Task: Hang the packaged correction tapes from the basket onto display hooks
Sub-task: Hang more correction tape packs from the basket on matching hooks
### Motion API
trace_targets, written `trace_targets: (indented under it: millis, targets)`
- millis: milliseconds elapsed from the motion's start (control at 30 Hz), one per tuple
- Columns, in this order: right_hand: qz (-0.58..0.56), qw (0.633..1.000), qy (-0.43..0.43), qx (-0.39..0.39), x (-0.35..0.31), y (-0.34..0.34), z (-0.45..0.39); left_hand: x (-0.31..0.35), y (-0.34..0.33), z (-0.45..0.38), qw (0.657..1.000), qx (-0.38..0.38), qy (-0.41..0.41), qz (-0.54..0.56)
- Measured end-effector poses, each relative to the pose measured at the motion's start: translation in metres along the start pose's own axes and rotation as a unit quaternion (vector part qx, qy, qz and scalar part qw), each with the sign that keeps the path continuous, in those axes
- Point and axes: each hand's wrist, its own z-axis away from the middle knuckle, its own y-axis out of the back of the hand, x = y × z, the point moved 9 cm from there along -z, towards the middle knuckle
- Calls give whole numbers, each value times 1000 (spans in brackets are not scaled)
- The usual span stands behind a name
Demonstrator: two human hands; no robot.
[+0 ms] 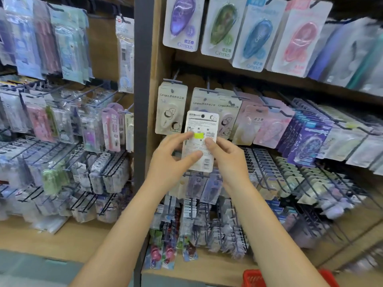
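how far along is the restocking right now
Done: the hooks already carry many packs, though who hung them is unclear. In hand: the left hand and right hand grip one correction tape pack, back facing the camera, unhung. Left: hanging it; the red basket contents are hidden.

Tan wooden display shelving (209,270) with a dark vertical post (143,79), wire hook racks (107,170), grey floor (31,270).

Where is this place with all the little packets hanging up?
Most likely a stationery shop. Rows of display hooks carry packaged correction tapes on wooden shelving, and a red shopping basket sits below. Both hands hold one packet up to the hooks.
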Motion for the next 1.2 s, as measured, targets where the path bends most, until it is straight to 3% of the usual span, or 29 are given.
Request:
trace_targets:
  millis: [100, 233, 433, 567, 733, 1000, 1200]
  targets:
    - [-14, 1000, -3, -6, 1, 11, 2, -7, -28, 1, 997, -55, 56, 24]
    - [-4, 999, 15, -48, -4, 19, 6, -4, -56, 7, 979, -91, 113, 143]
    - [35, 997, 45, -43, -5, 38, 6, -9, -83, 10, 908, -96, 201, 354]
    - [-2, 999, 35, -24, -3, 50, 4, -14, -80, 8, 933, -39, 210, 288]
    - [11, 998, 64, 9, -13, 65, 1, -8, -86, 5, 956, -42, 182, 227]
    - [29, 994, 101, -22, -23, 52, -13, -7, -70, -11, 972, -3, 148, 180]
    - [102, 983, 137, -66, -25, 2, -33, -20, -7, -12, 975, 116, 126, 142]
